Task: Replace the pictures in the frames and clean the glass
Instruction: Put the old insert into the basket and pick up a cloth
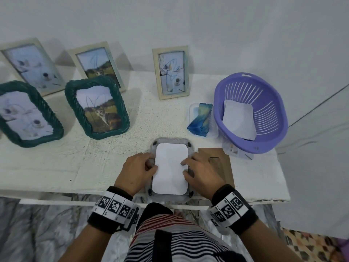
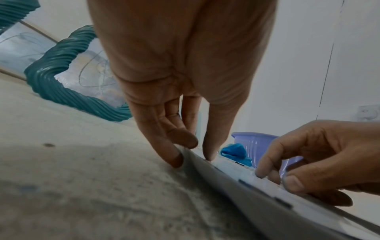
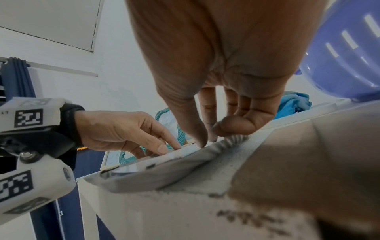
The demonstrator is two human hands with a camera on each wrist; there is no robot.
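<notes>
Lying face down at the counter (image 1: 56, 167) front edge, grey frame (image 1: 171, 140) holds white picture (image 1: 171, 167), long axis pointing away from the person. Left hand (image 1: 137, 172) and right hand (image 1: 201, 173) flank it equally, fingertips pressing the picture's side edges, grasping nothing.

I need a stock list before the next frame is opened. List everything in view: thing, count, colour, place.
table: 1, white, under everything
green frames: 2, dark green, standing at left
pale frames: 3, cream, standing along the wall
grey frame: 1, grey, face down at the front edge
sheet: 1, white, lying in the grey frame's back
backing board: 1, brown, flat right of the grey frame
cloth: 1, blue, on a clear tray
basket: 1, purple, at right, tilted
papers: a few, white, in the basket
left hand: fingertips on the sheet's left edge
right hand: fingertips on the sheet's right edge
</notes>
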